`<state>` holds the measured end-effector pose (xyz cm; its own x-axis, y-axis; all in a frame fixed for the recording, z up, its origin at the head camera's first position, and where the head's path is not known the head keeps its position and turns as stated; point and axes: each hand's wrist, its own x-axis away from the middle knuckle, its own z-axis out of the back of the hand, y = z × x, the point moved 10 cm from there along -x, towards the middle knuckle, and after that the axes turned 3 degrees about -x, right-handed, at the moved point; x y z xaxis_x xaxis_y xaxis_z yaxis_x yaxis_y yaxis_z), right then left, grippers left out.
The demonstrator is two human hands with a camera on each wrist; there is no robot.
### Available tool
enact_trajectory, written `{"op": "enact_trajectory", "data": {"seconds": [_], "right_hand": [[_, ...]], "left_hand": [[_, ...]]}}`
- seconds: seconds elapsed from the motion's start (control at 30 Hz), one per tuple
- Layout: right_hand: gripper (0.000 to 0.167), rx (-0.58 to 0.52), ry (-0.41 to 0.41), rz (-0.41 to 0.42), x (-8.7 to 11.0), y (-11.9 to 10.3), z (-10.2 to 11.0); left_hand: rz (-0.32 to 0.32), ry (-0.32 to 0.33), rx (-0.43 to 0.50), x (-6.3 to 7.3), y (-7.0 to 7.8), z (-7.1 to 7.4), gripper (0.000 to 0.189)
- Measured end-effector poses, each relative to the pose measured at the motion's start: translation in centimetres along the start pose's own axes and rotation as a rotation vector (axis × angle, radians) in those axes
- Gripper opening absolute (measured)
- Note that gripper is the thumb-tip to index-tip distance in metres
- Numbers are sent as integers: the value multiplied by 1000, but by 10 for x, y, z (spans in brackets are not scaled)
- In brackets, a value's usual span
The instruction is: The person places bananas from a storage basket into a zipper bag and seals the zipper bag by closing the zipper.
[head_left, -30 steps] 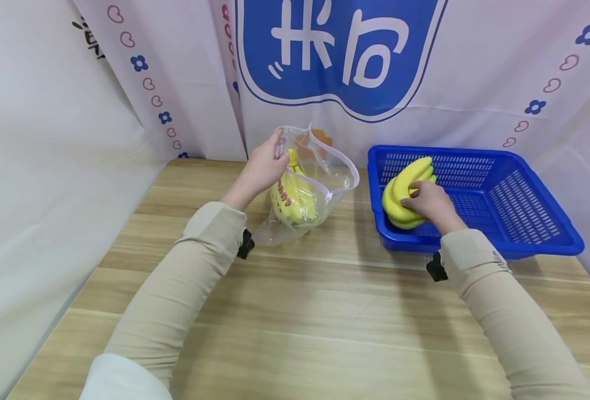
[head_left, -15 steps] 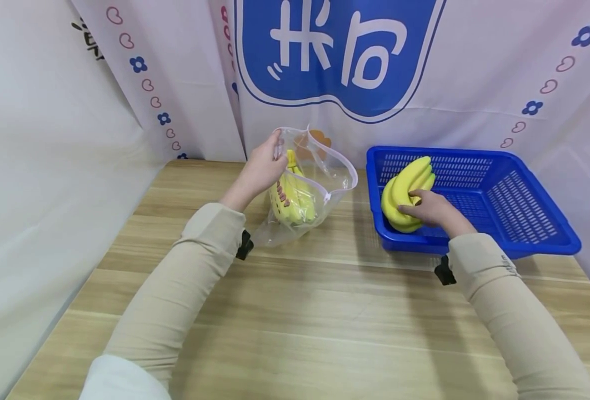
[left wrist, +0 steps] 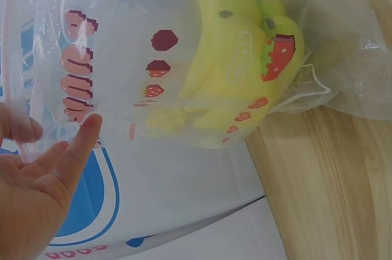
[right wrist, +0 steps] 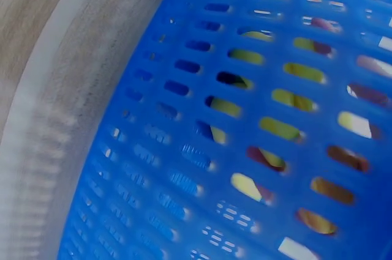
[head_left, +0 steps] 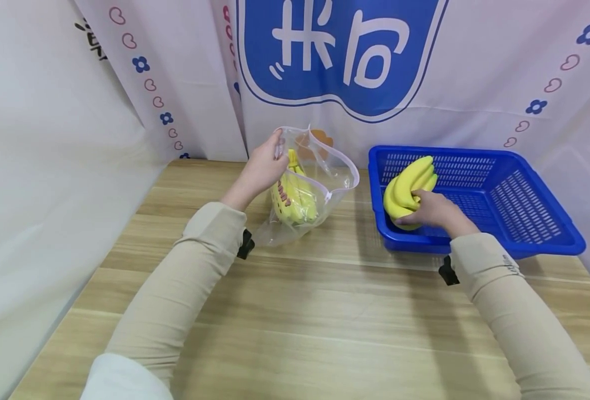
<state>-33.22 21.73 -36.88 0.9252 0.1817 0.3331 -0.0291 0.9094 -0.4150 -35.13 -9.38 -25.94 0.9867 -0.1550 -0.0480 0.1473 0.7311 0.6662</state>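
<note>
Right thumb slid lower on bananas, right hand gripping them, left hand pinching clear bag

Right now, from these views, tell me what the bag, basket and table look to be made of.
Bag: thin, clear, glossy plastic film, judging by its see-through walls, creases and highlights.
Basket: probably moulded plastic, smooth with a slight sheen, evenly blue and regularly slotted.
Table: smooth wood-grain top; solid wood or laminate, I cannot tell.
</note>
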Motion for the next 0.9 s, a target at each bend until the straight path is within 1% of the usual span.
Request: {"op": "enact_trajectory", "data": {"seconds": [0.13, 0.2, 0.53, 0.67, 0.73, 0.8, 0.9], "right_hand": [[83, 27, 53, -15, 1, 2, 7], [82, 42, 73, -17, 1, 3, 10], [81, 64, 141, -13, 3, 5, 20], [66, 60, 196, 7, 6, 3, 27], [63, 55, 216, 17, 7, 0, 31], [64, 47, 229, 25, 10, -2, 34], [71, 28, 255, 37, 12, -4, 41]], "left_hand": [[-13, 4, -15, -1, 1, 0, 65], [-16, 5, -16, -2, 1, -1, 65], [-5, -4, 5, 0, 1, -1, 64], [0, -6, 11, 0, 1, -1, 64], [-1, -7, 12, 1, 2, -1, 64], [-3, -5, 8, 1, 2, 0, 64], [-2, -7, 8, 1, 2, -1, 65]]}}
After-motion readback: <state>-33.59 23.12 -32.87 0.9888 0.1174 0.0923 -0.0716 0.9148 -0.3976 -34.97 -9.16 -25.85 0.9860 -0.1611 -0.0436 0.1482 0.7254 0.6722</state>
